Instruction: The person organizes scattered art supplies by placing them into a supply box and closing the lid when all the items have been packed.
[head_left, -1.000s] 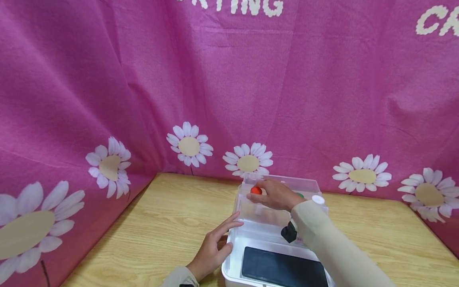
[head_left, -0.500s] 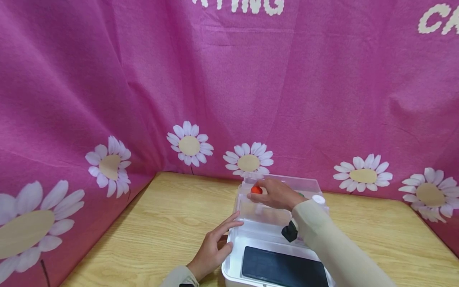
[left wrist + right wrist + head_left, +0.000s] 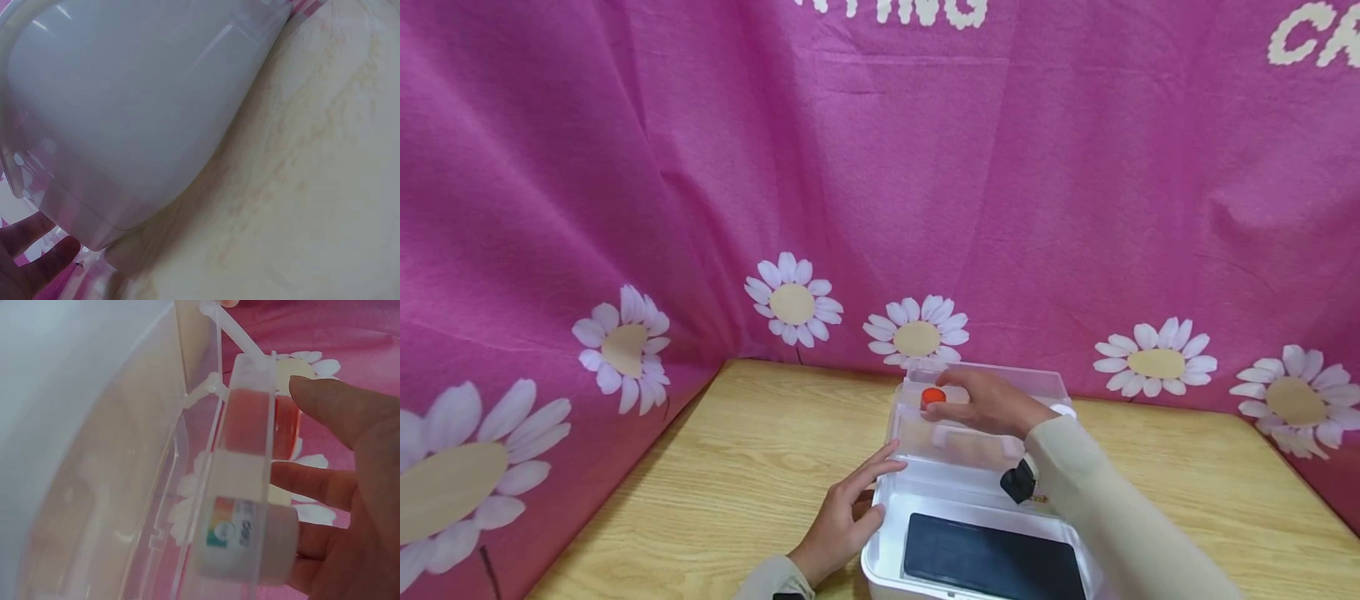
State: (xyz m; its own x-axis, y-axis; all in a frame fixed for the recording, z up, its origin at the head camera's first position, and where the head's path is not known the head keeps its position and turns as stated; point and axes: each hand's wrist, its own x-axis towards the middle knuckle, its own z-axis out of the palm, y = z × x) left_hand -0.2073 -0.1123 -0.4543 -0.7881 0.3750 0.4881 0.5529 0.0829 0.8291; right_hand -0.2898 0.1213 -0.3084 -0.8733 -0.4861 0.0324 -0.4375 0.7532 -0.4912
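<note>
My right hand (image 3: 992, 402) is over the raised clear lid tray of a white plastic box (image 3: 891, 546). Its thumb and forefinger stand on either side of a red-capped jar (image 3: 286, 428), slightly apart from the cap in the right wrist view. Lower in that view, the other fingers are behind a pale jar (image 3: 278, 544) with a coloured label. The jars sit in the clear tray (image 3: 255, 475). My left hand (image 3: 842, 518) rests at the box's left side, fingers extended towards the rim; only some fingertips show in the left wrist view.
A dark flat rectangular object (image 3: 992, 554) lies inside the box. A white cap (image 3: 1063, 410) shows at the tray's right end, partly behind the right sleeve. The wooden table (image 3: 760, 450) meets a pink cloth (image 3: 880, 183) printed with daisies at the back and sides.
My right hand has shifted slightly right, and its fingers have eased off the red cap, which now shows more fully. The green item is now hidden. The left hand stays put.
</note>
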